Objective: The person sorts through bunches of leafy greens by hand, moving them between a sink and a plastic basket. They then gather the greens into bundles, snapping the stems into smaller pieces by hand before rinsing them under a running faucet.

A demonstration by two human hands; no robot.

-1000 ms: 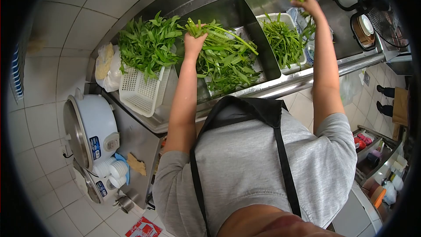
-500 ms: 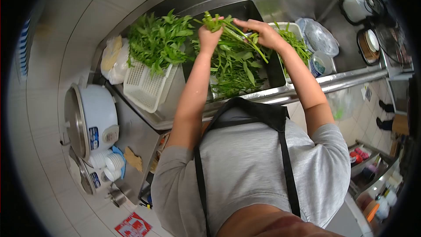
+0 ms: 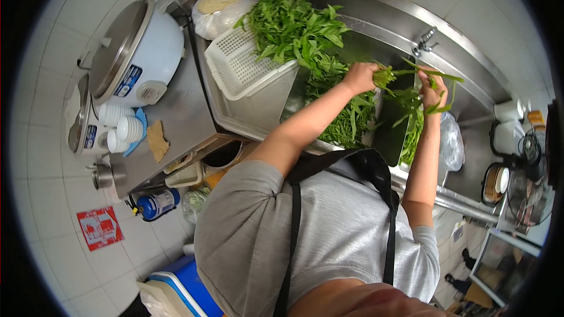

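Observation:
My left hand is closed around a bundle of cut green vegetable stems above the sink basin. To its right, my right hand grips some leafy green stalks, whose ends stick out past the fingers. Loose leafy greens fill the left part of the basin below my left hand. A larger heap of leafy greens rests on a white perforated basket to the left. Under my right arm, partly hidden, lie green stems in a second container.
A tap stands at the back of the sink. Clear plastic bags lie on the right, and a tied bag sits at the back left. A large rice cooker and stacked white cups occupy the left counter.
The view has swung, so the sink appears turned. My hands have moved farther apart, with my right hand now toward the stem container and holding leafy stalks. The left keeps its bundle.

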